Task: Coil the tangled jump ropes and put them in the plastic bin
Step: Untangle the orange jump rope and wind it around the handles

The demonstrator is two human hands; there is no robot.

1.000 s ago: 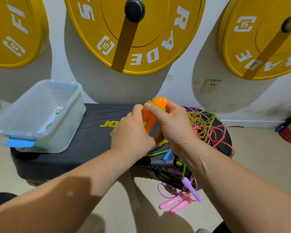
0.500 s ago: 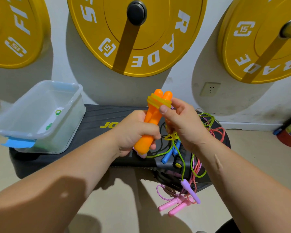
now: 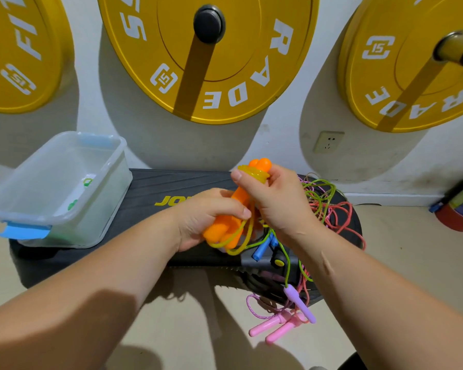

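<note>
Orange jump-rope handles (image 3: 239, 197), paired and tilted, sit above the black step board (image 3: 150, 188) at centre, with yellow cord (image 3: 253, 173) wound round their far ends. The left hand (image 3: 206, 214) curls round the near ends, and the right hand (image 3: 275, 201) pinches the wound cord. Plastic bin (image 3: 24, 217) on the board at left, tangled ropes (image 3: 326, 206) at right.

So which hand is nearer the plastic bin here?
Left. The left hand grips the lower end of the orange handles, just right of the plastic bin. The right hand pinches the yellow cord wound round their tops, farther right.
</note>
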